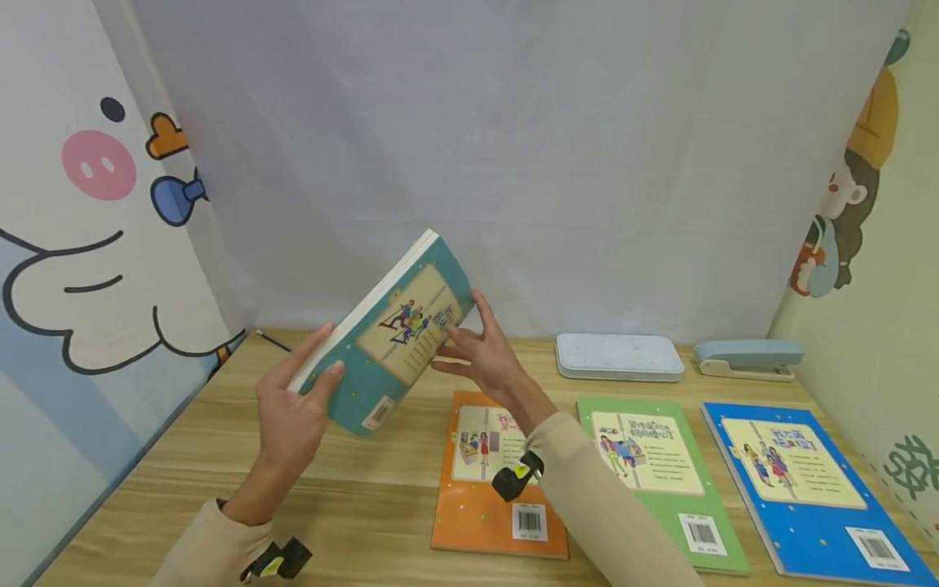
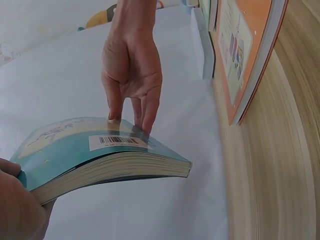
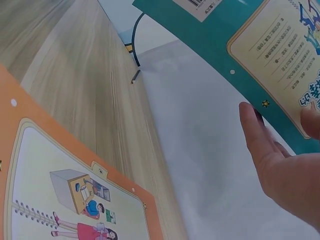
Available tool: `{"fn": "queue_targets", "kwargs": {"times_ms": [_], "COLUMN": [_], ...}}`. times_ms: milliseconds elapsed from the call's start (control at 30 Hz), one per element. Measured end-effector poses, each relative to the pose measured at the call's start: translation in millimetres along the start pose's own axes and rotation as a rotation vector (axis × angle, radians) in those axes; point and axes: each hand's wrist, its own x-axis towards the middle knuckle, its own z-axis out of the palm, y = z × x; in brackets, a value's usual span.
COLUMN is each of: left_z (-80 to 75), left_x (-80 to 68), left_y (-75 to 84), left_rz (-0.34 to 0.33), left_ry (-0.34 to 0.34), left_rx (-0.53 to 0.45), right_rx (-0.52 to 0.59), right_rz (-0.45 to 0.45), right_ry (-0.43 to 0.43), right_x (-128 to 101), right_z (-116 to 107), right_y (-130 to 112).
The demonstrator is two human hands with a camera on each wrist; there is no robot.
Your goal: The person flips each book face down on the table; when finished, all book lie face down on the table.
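Observation:
A thick teal paperback book (image 1: pixel 411 334) is held tilted above the left part of the table, its back cover with barcode facing up toward me. My left hand (image 1: pixel 293 403) grips its page-edge side, thumb on the cover and fingers behind. At the spine side is my right hand (image 1: pixel 480 355), thumb on the cover and other fingers reaching round the edge. The left wrist view shows the right hand (image 2: pixel 131 70) on the book (image 2: pixel 100 145) from the far side, the pages slightly bowed. Below the right forearm lies an orange book (image 1: pixel 469 522), partly covered by the sleeve.
A green book (image 1: pixel 704 497) and a blue book (image 1: pixel 814 530) lie to the right on the wooden table (image 1: pixel 352 505). Behind them are a pale blue case (image 1: pixel 619 357) and a stapler (image 1: pixel 748 359). A pencil (image 1: pixel 273 339) lies at the back left, near the white curtain (image 1: pixel 513 163).

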Motion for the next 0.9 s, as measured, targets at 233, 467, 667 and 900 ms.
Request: {"fn": "queue_targets", "kwargs": {"times_ms": [233, 467, 667, 900], "left_z": [-2.7, -5.1, -6.3, -7.3], "left_x": [1.8, 2.5, 3.6, 4.9], "left_y": [0.8, 1.9, 2.3, 4.2], "left_rz": [-0.073, -0.119, -0.112, -0.091], "left_ry": [0.006, -0.001, -0.036, -0.09], "left_rx": [-0.045, -0.047, -0.062, 0.014], "right_rx": [0.022, 0.039, 0.049, 0.033], "right_rz": [-0.017, -0.031, -0.046, -0.063], "right_ry": [-0.019, -0.014, -0.01, 0.023], "right_x": [-1.0, -2.0, -2.7, -2.3], "right_z": [-1.6, -3.9, -7.7, -8.9], "right_y": [2.8, 4.1, 4.6, 5.1]}}
